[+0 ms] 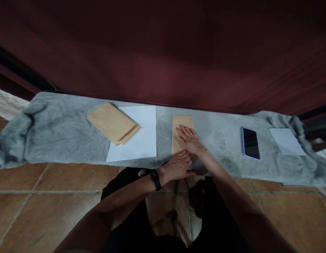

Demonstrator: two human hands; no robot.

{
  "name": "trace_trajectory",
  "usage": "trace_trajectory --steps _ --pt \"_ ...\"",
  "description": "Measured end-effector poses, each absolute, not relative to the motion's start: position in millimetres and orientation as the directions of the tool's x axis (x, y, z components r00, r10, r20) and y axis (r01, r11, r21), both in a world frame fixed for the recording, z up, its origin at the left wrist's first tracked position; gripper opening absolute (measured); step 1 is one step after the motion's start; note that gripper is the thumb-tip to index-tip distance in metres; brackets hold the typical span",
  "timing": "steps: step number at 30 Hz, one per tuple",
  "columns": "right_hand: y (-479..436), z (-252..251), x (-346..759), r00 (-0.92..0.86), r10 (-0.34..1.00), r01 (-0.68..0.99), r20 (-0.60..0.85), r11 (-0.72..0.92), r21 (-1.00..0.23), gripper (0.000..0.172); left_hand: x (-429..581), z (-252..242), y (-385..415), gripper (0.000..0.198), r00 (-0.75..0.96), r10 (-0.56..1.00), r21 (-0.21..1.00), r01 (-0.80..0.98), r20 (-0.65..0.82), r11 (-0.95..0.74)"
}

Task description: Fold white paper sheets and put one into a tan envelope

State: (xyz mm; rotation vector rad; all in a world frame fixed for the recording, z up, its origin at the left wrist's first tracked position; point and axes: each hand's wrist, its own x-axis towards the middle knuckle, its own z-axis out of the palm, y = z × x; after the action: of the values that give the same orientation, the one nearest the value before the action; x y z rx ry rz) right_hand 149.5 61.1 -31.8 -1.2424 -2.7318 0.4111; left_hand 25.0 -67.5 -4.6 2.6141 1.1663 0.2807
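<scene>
A flat, rectangular tan paper env. [175,130] is lying just beyond the person's near edge of the narrow counter draped in gray plush cloth [60,135], approx. mid-length, w/ red print showing along its R side. The person's R hand [189,140] is resting palm-down on it, its fingers lying flat & slightly spread, pinching nothing that I'm seeing. The L hand [178,164] is lying at the env.'s near end, by the counter edge, fingers pressed together & reaching toward the R wrist, thumb standing apart; whether its fingertips are touching paper I can't tell, as the R hand is partly covering them. A black wristband [155,180] is circling the L wrist.

To the L, a large white paper sheet [145,140] is lying flat, & a slanted stack of tan paper envs. [110,121] is overlapping it, top one showing a faint red mark. To the R, well apart from the hands, a dark-screened phone in a lavender case [251,143] is lying face-up; farther R, a smaller white paper sheet [287,141] is sitting near the bunched cloth.

Behind, a dark red upright surface [163,77] is rising; below, orange-brown floor tiles [68,179] are showing around the person's black-clad legs [131,225].
</scene>
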Motion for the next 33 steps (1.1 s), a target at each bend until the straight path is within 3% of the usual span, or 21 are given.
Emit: trace_trajectory --steps 8,15,19,33 --pt "63.4 -27.3 137.9 -0.577 0.816 0.792 0.0 0.56 -0.241 0.062 26.1 -8.2 -73.8 0.08 0.651 0.754 0.335 0.694 0.086 -0.637" --pt "40.9 -19.5 146.5 -0.814 0.579 0.562 -0.038 0.77 -0.303 0.06 21.5 -7.8 -77.8 0.066 0.654 0.754 0.379 0.682 0.067 -0.625" --pt "36.8 -20.4 149.2 -0.848 0.529 0.506 -0.031 0.792 -0.341 0.055 19.1 -6.1 -78.0 0.067 0.666 0.743 0.403 0.664 0.062 -0.63" --pt "72.8 -21.6 135.0 -0.6 0.798 0.757 0.059 0.591 -0.278 0.059 15.8 -6.2 -75.0 0.082 0.71 0.702 0.4 0.631 0.048 -0.665"
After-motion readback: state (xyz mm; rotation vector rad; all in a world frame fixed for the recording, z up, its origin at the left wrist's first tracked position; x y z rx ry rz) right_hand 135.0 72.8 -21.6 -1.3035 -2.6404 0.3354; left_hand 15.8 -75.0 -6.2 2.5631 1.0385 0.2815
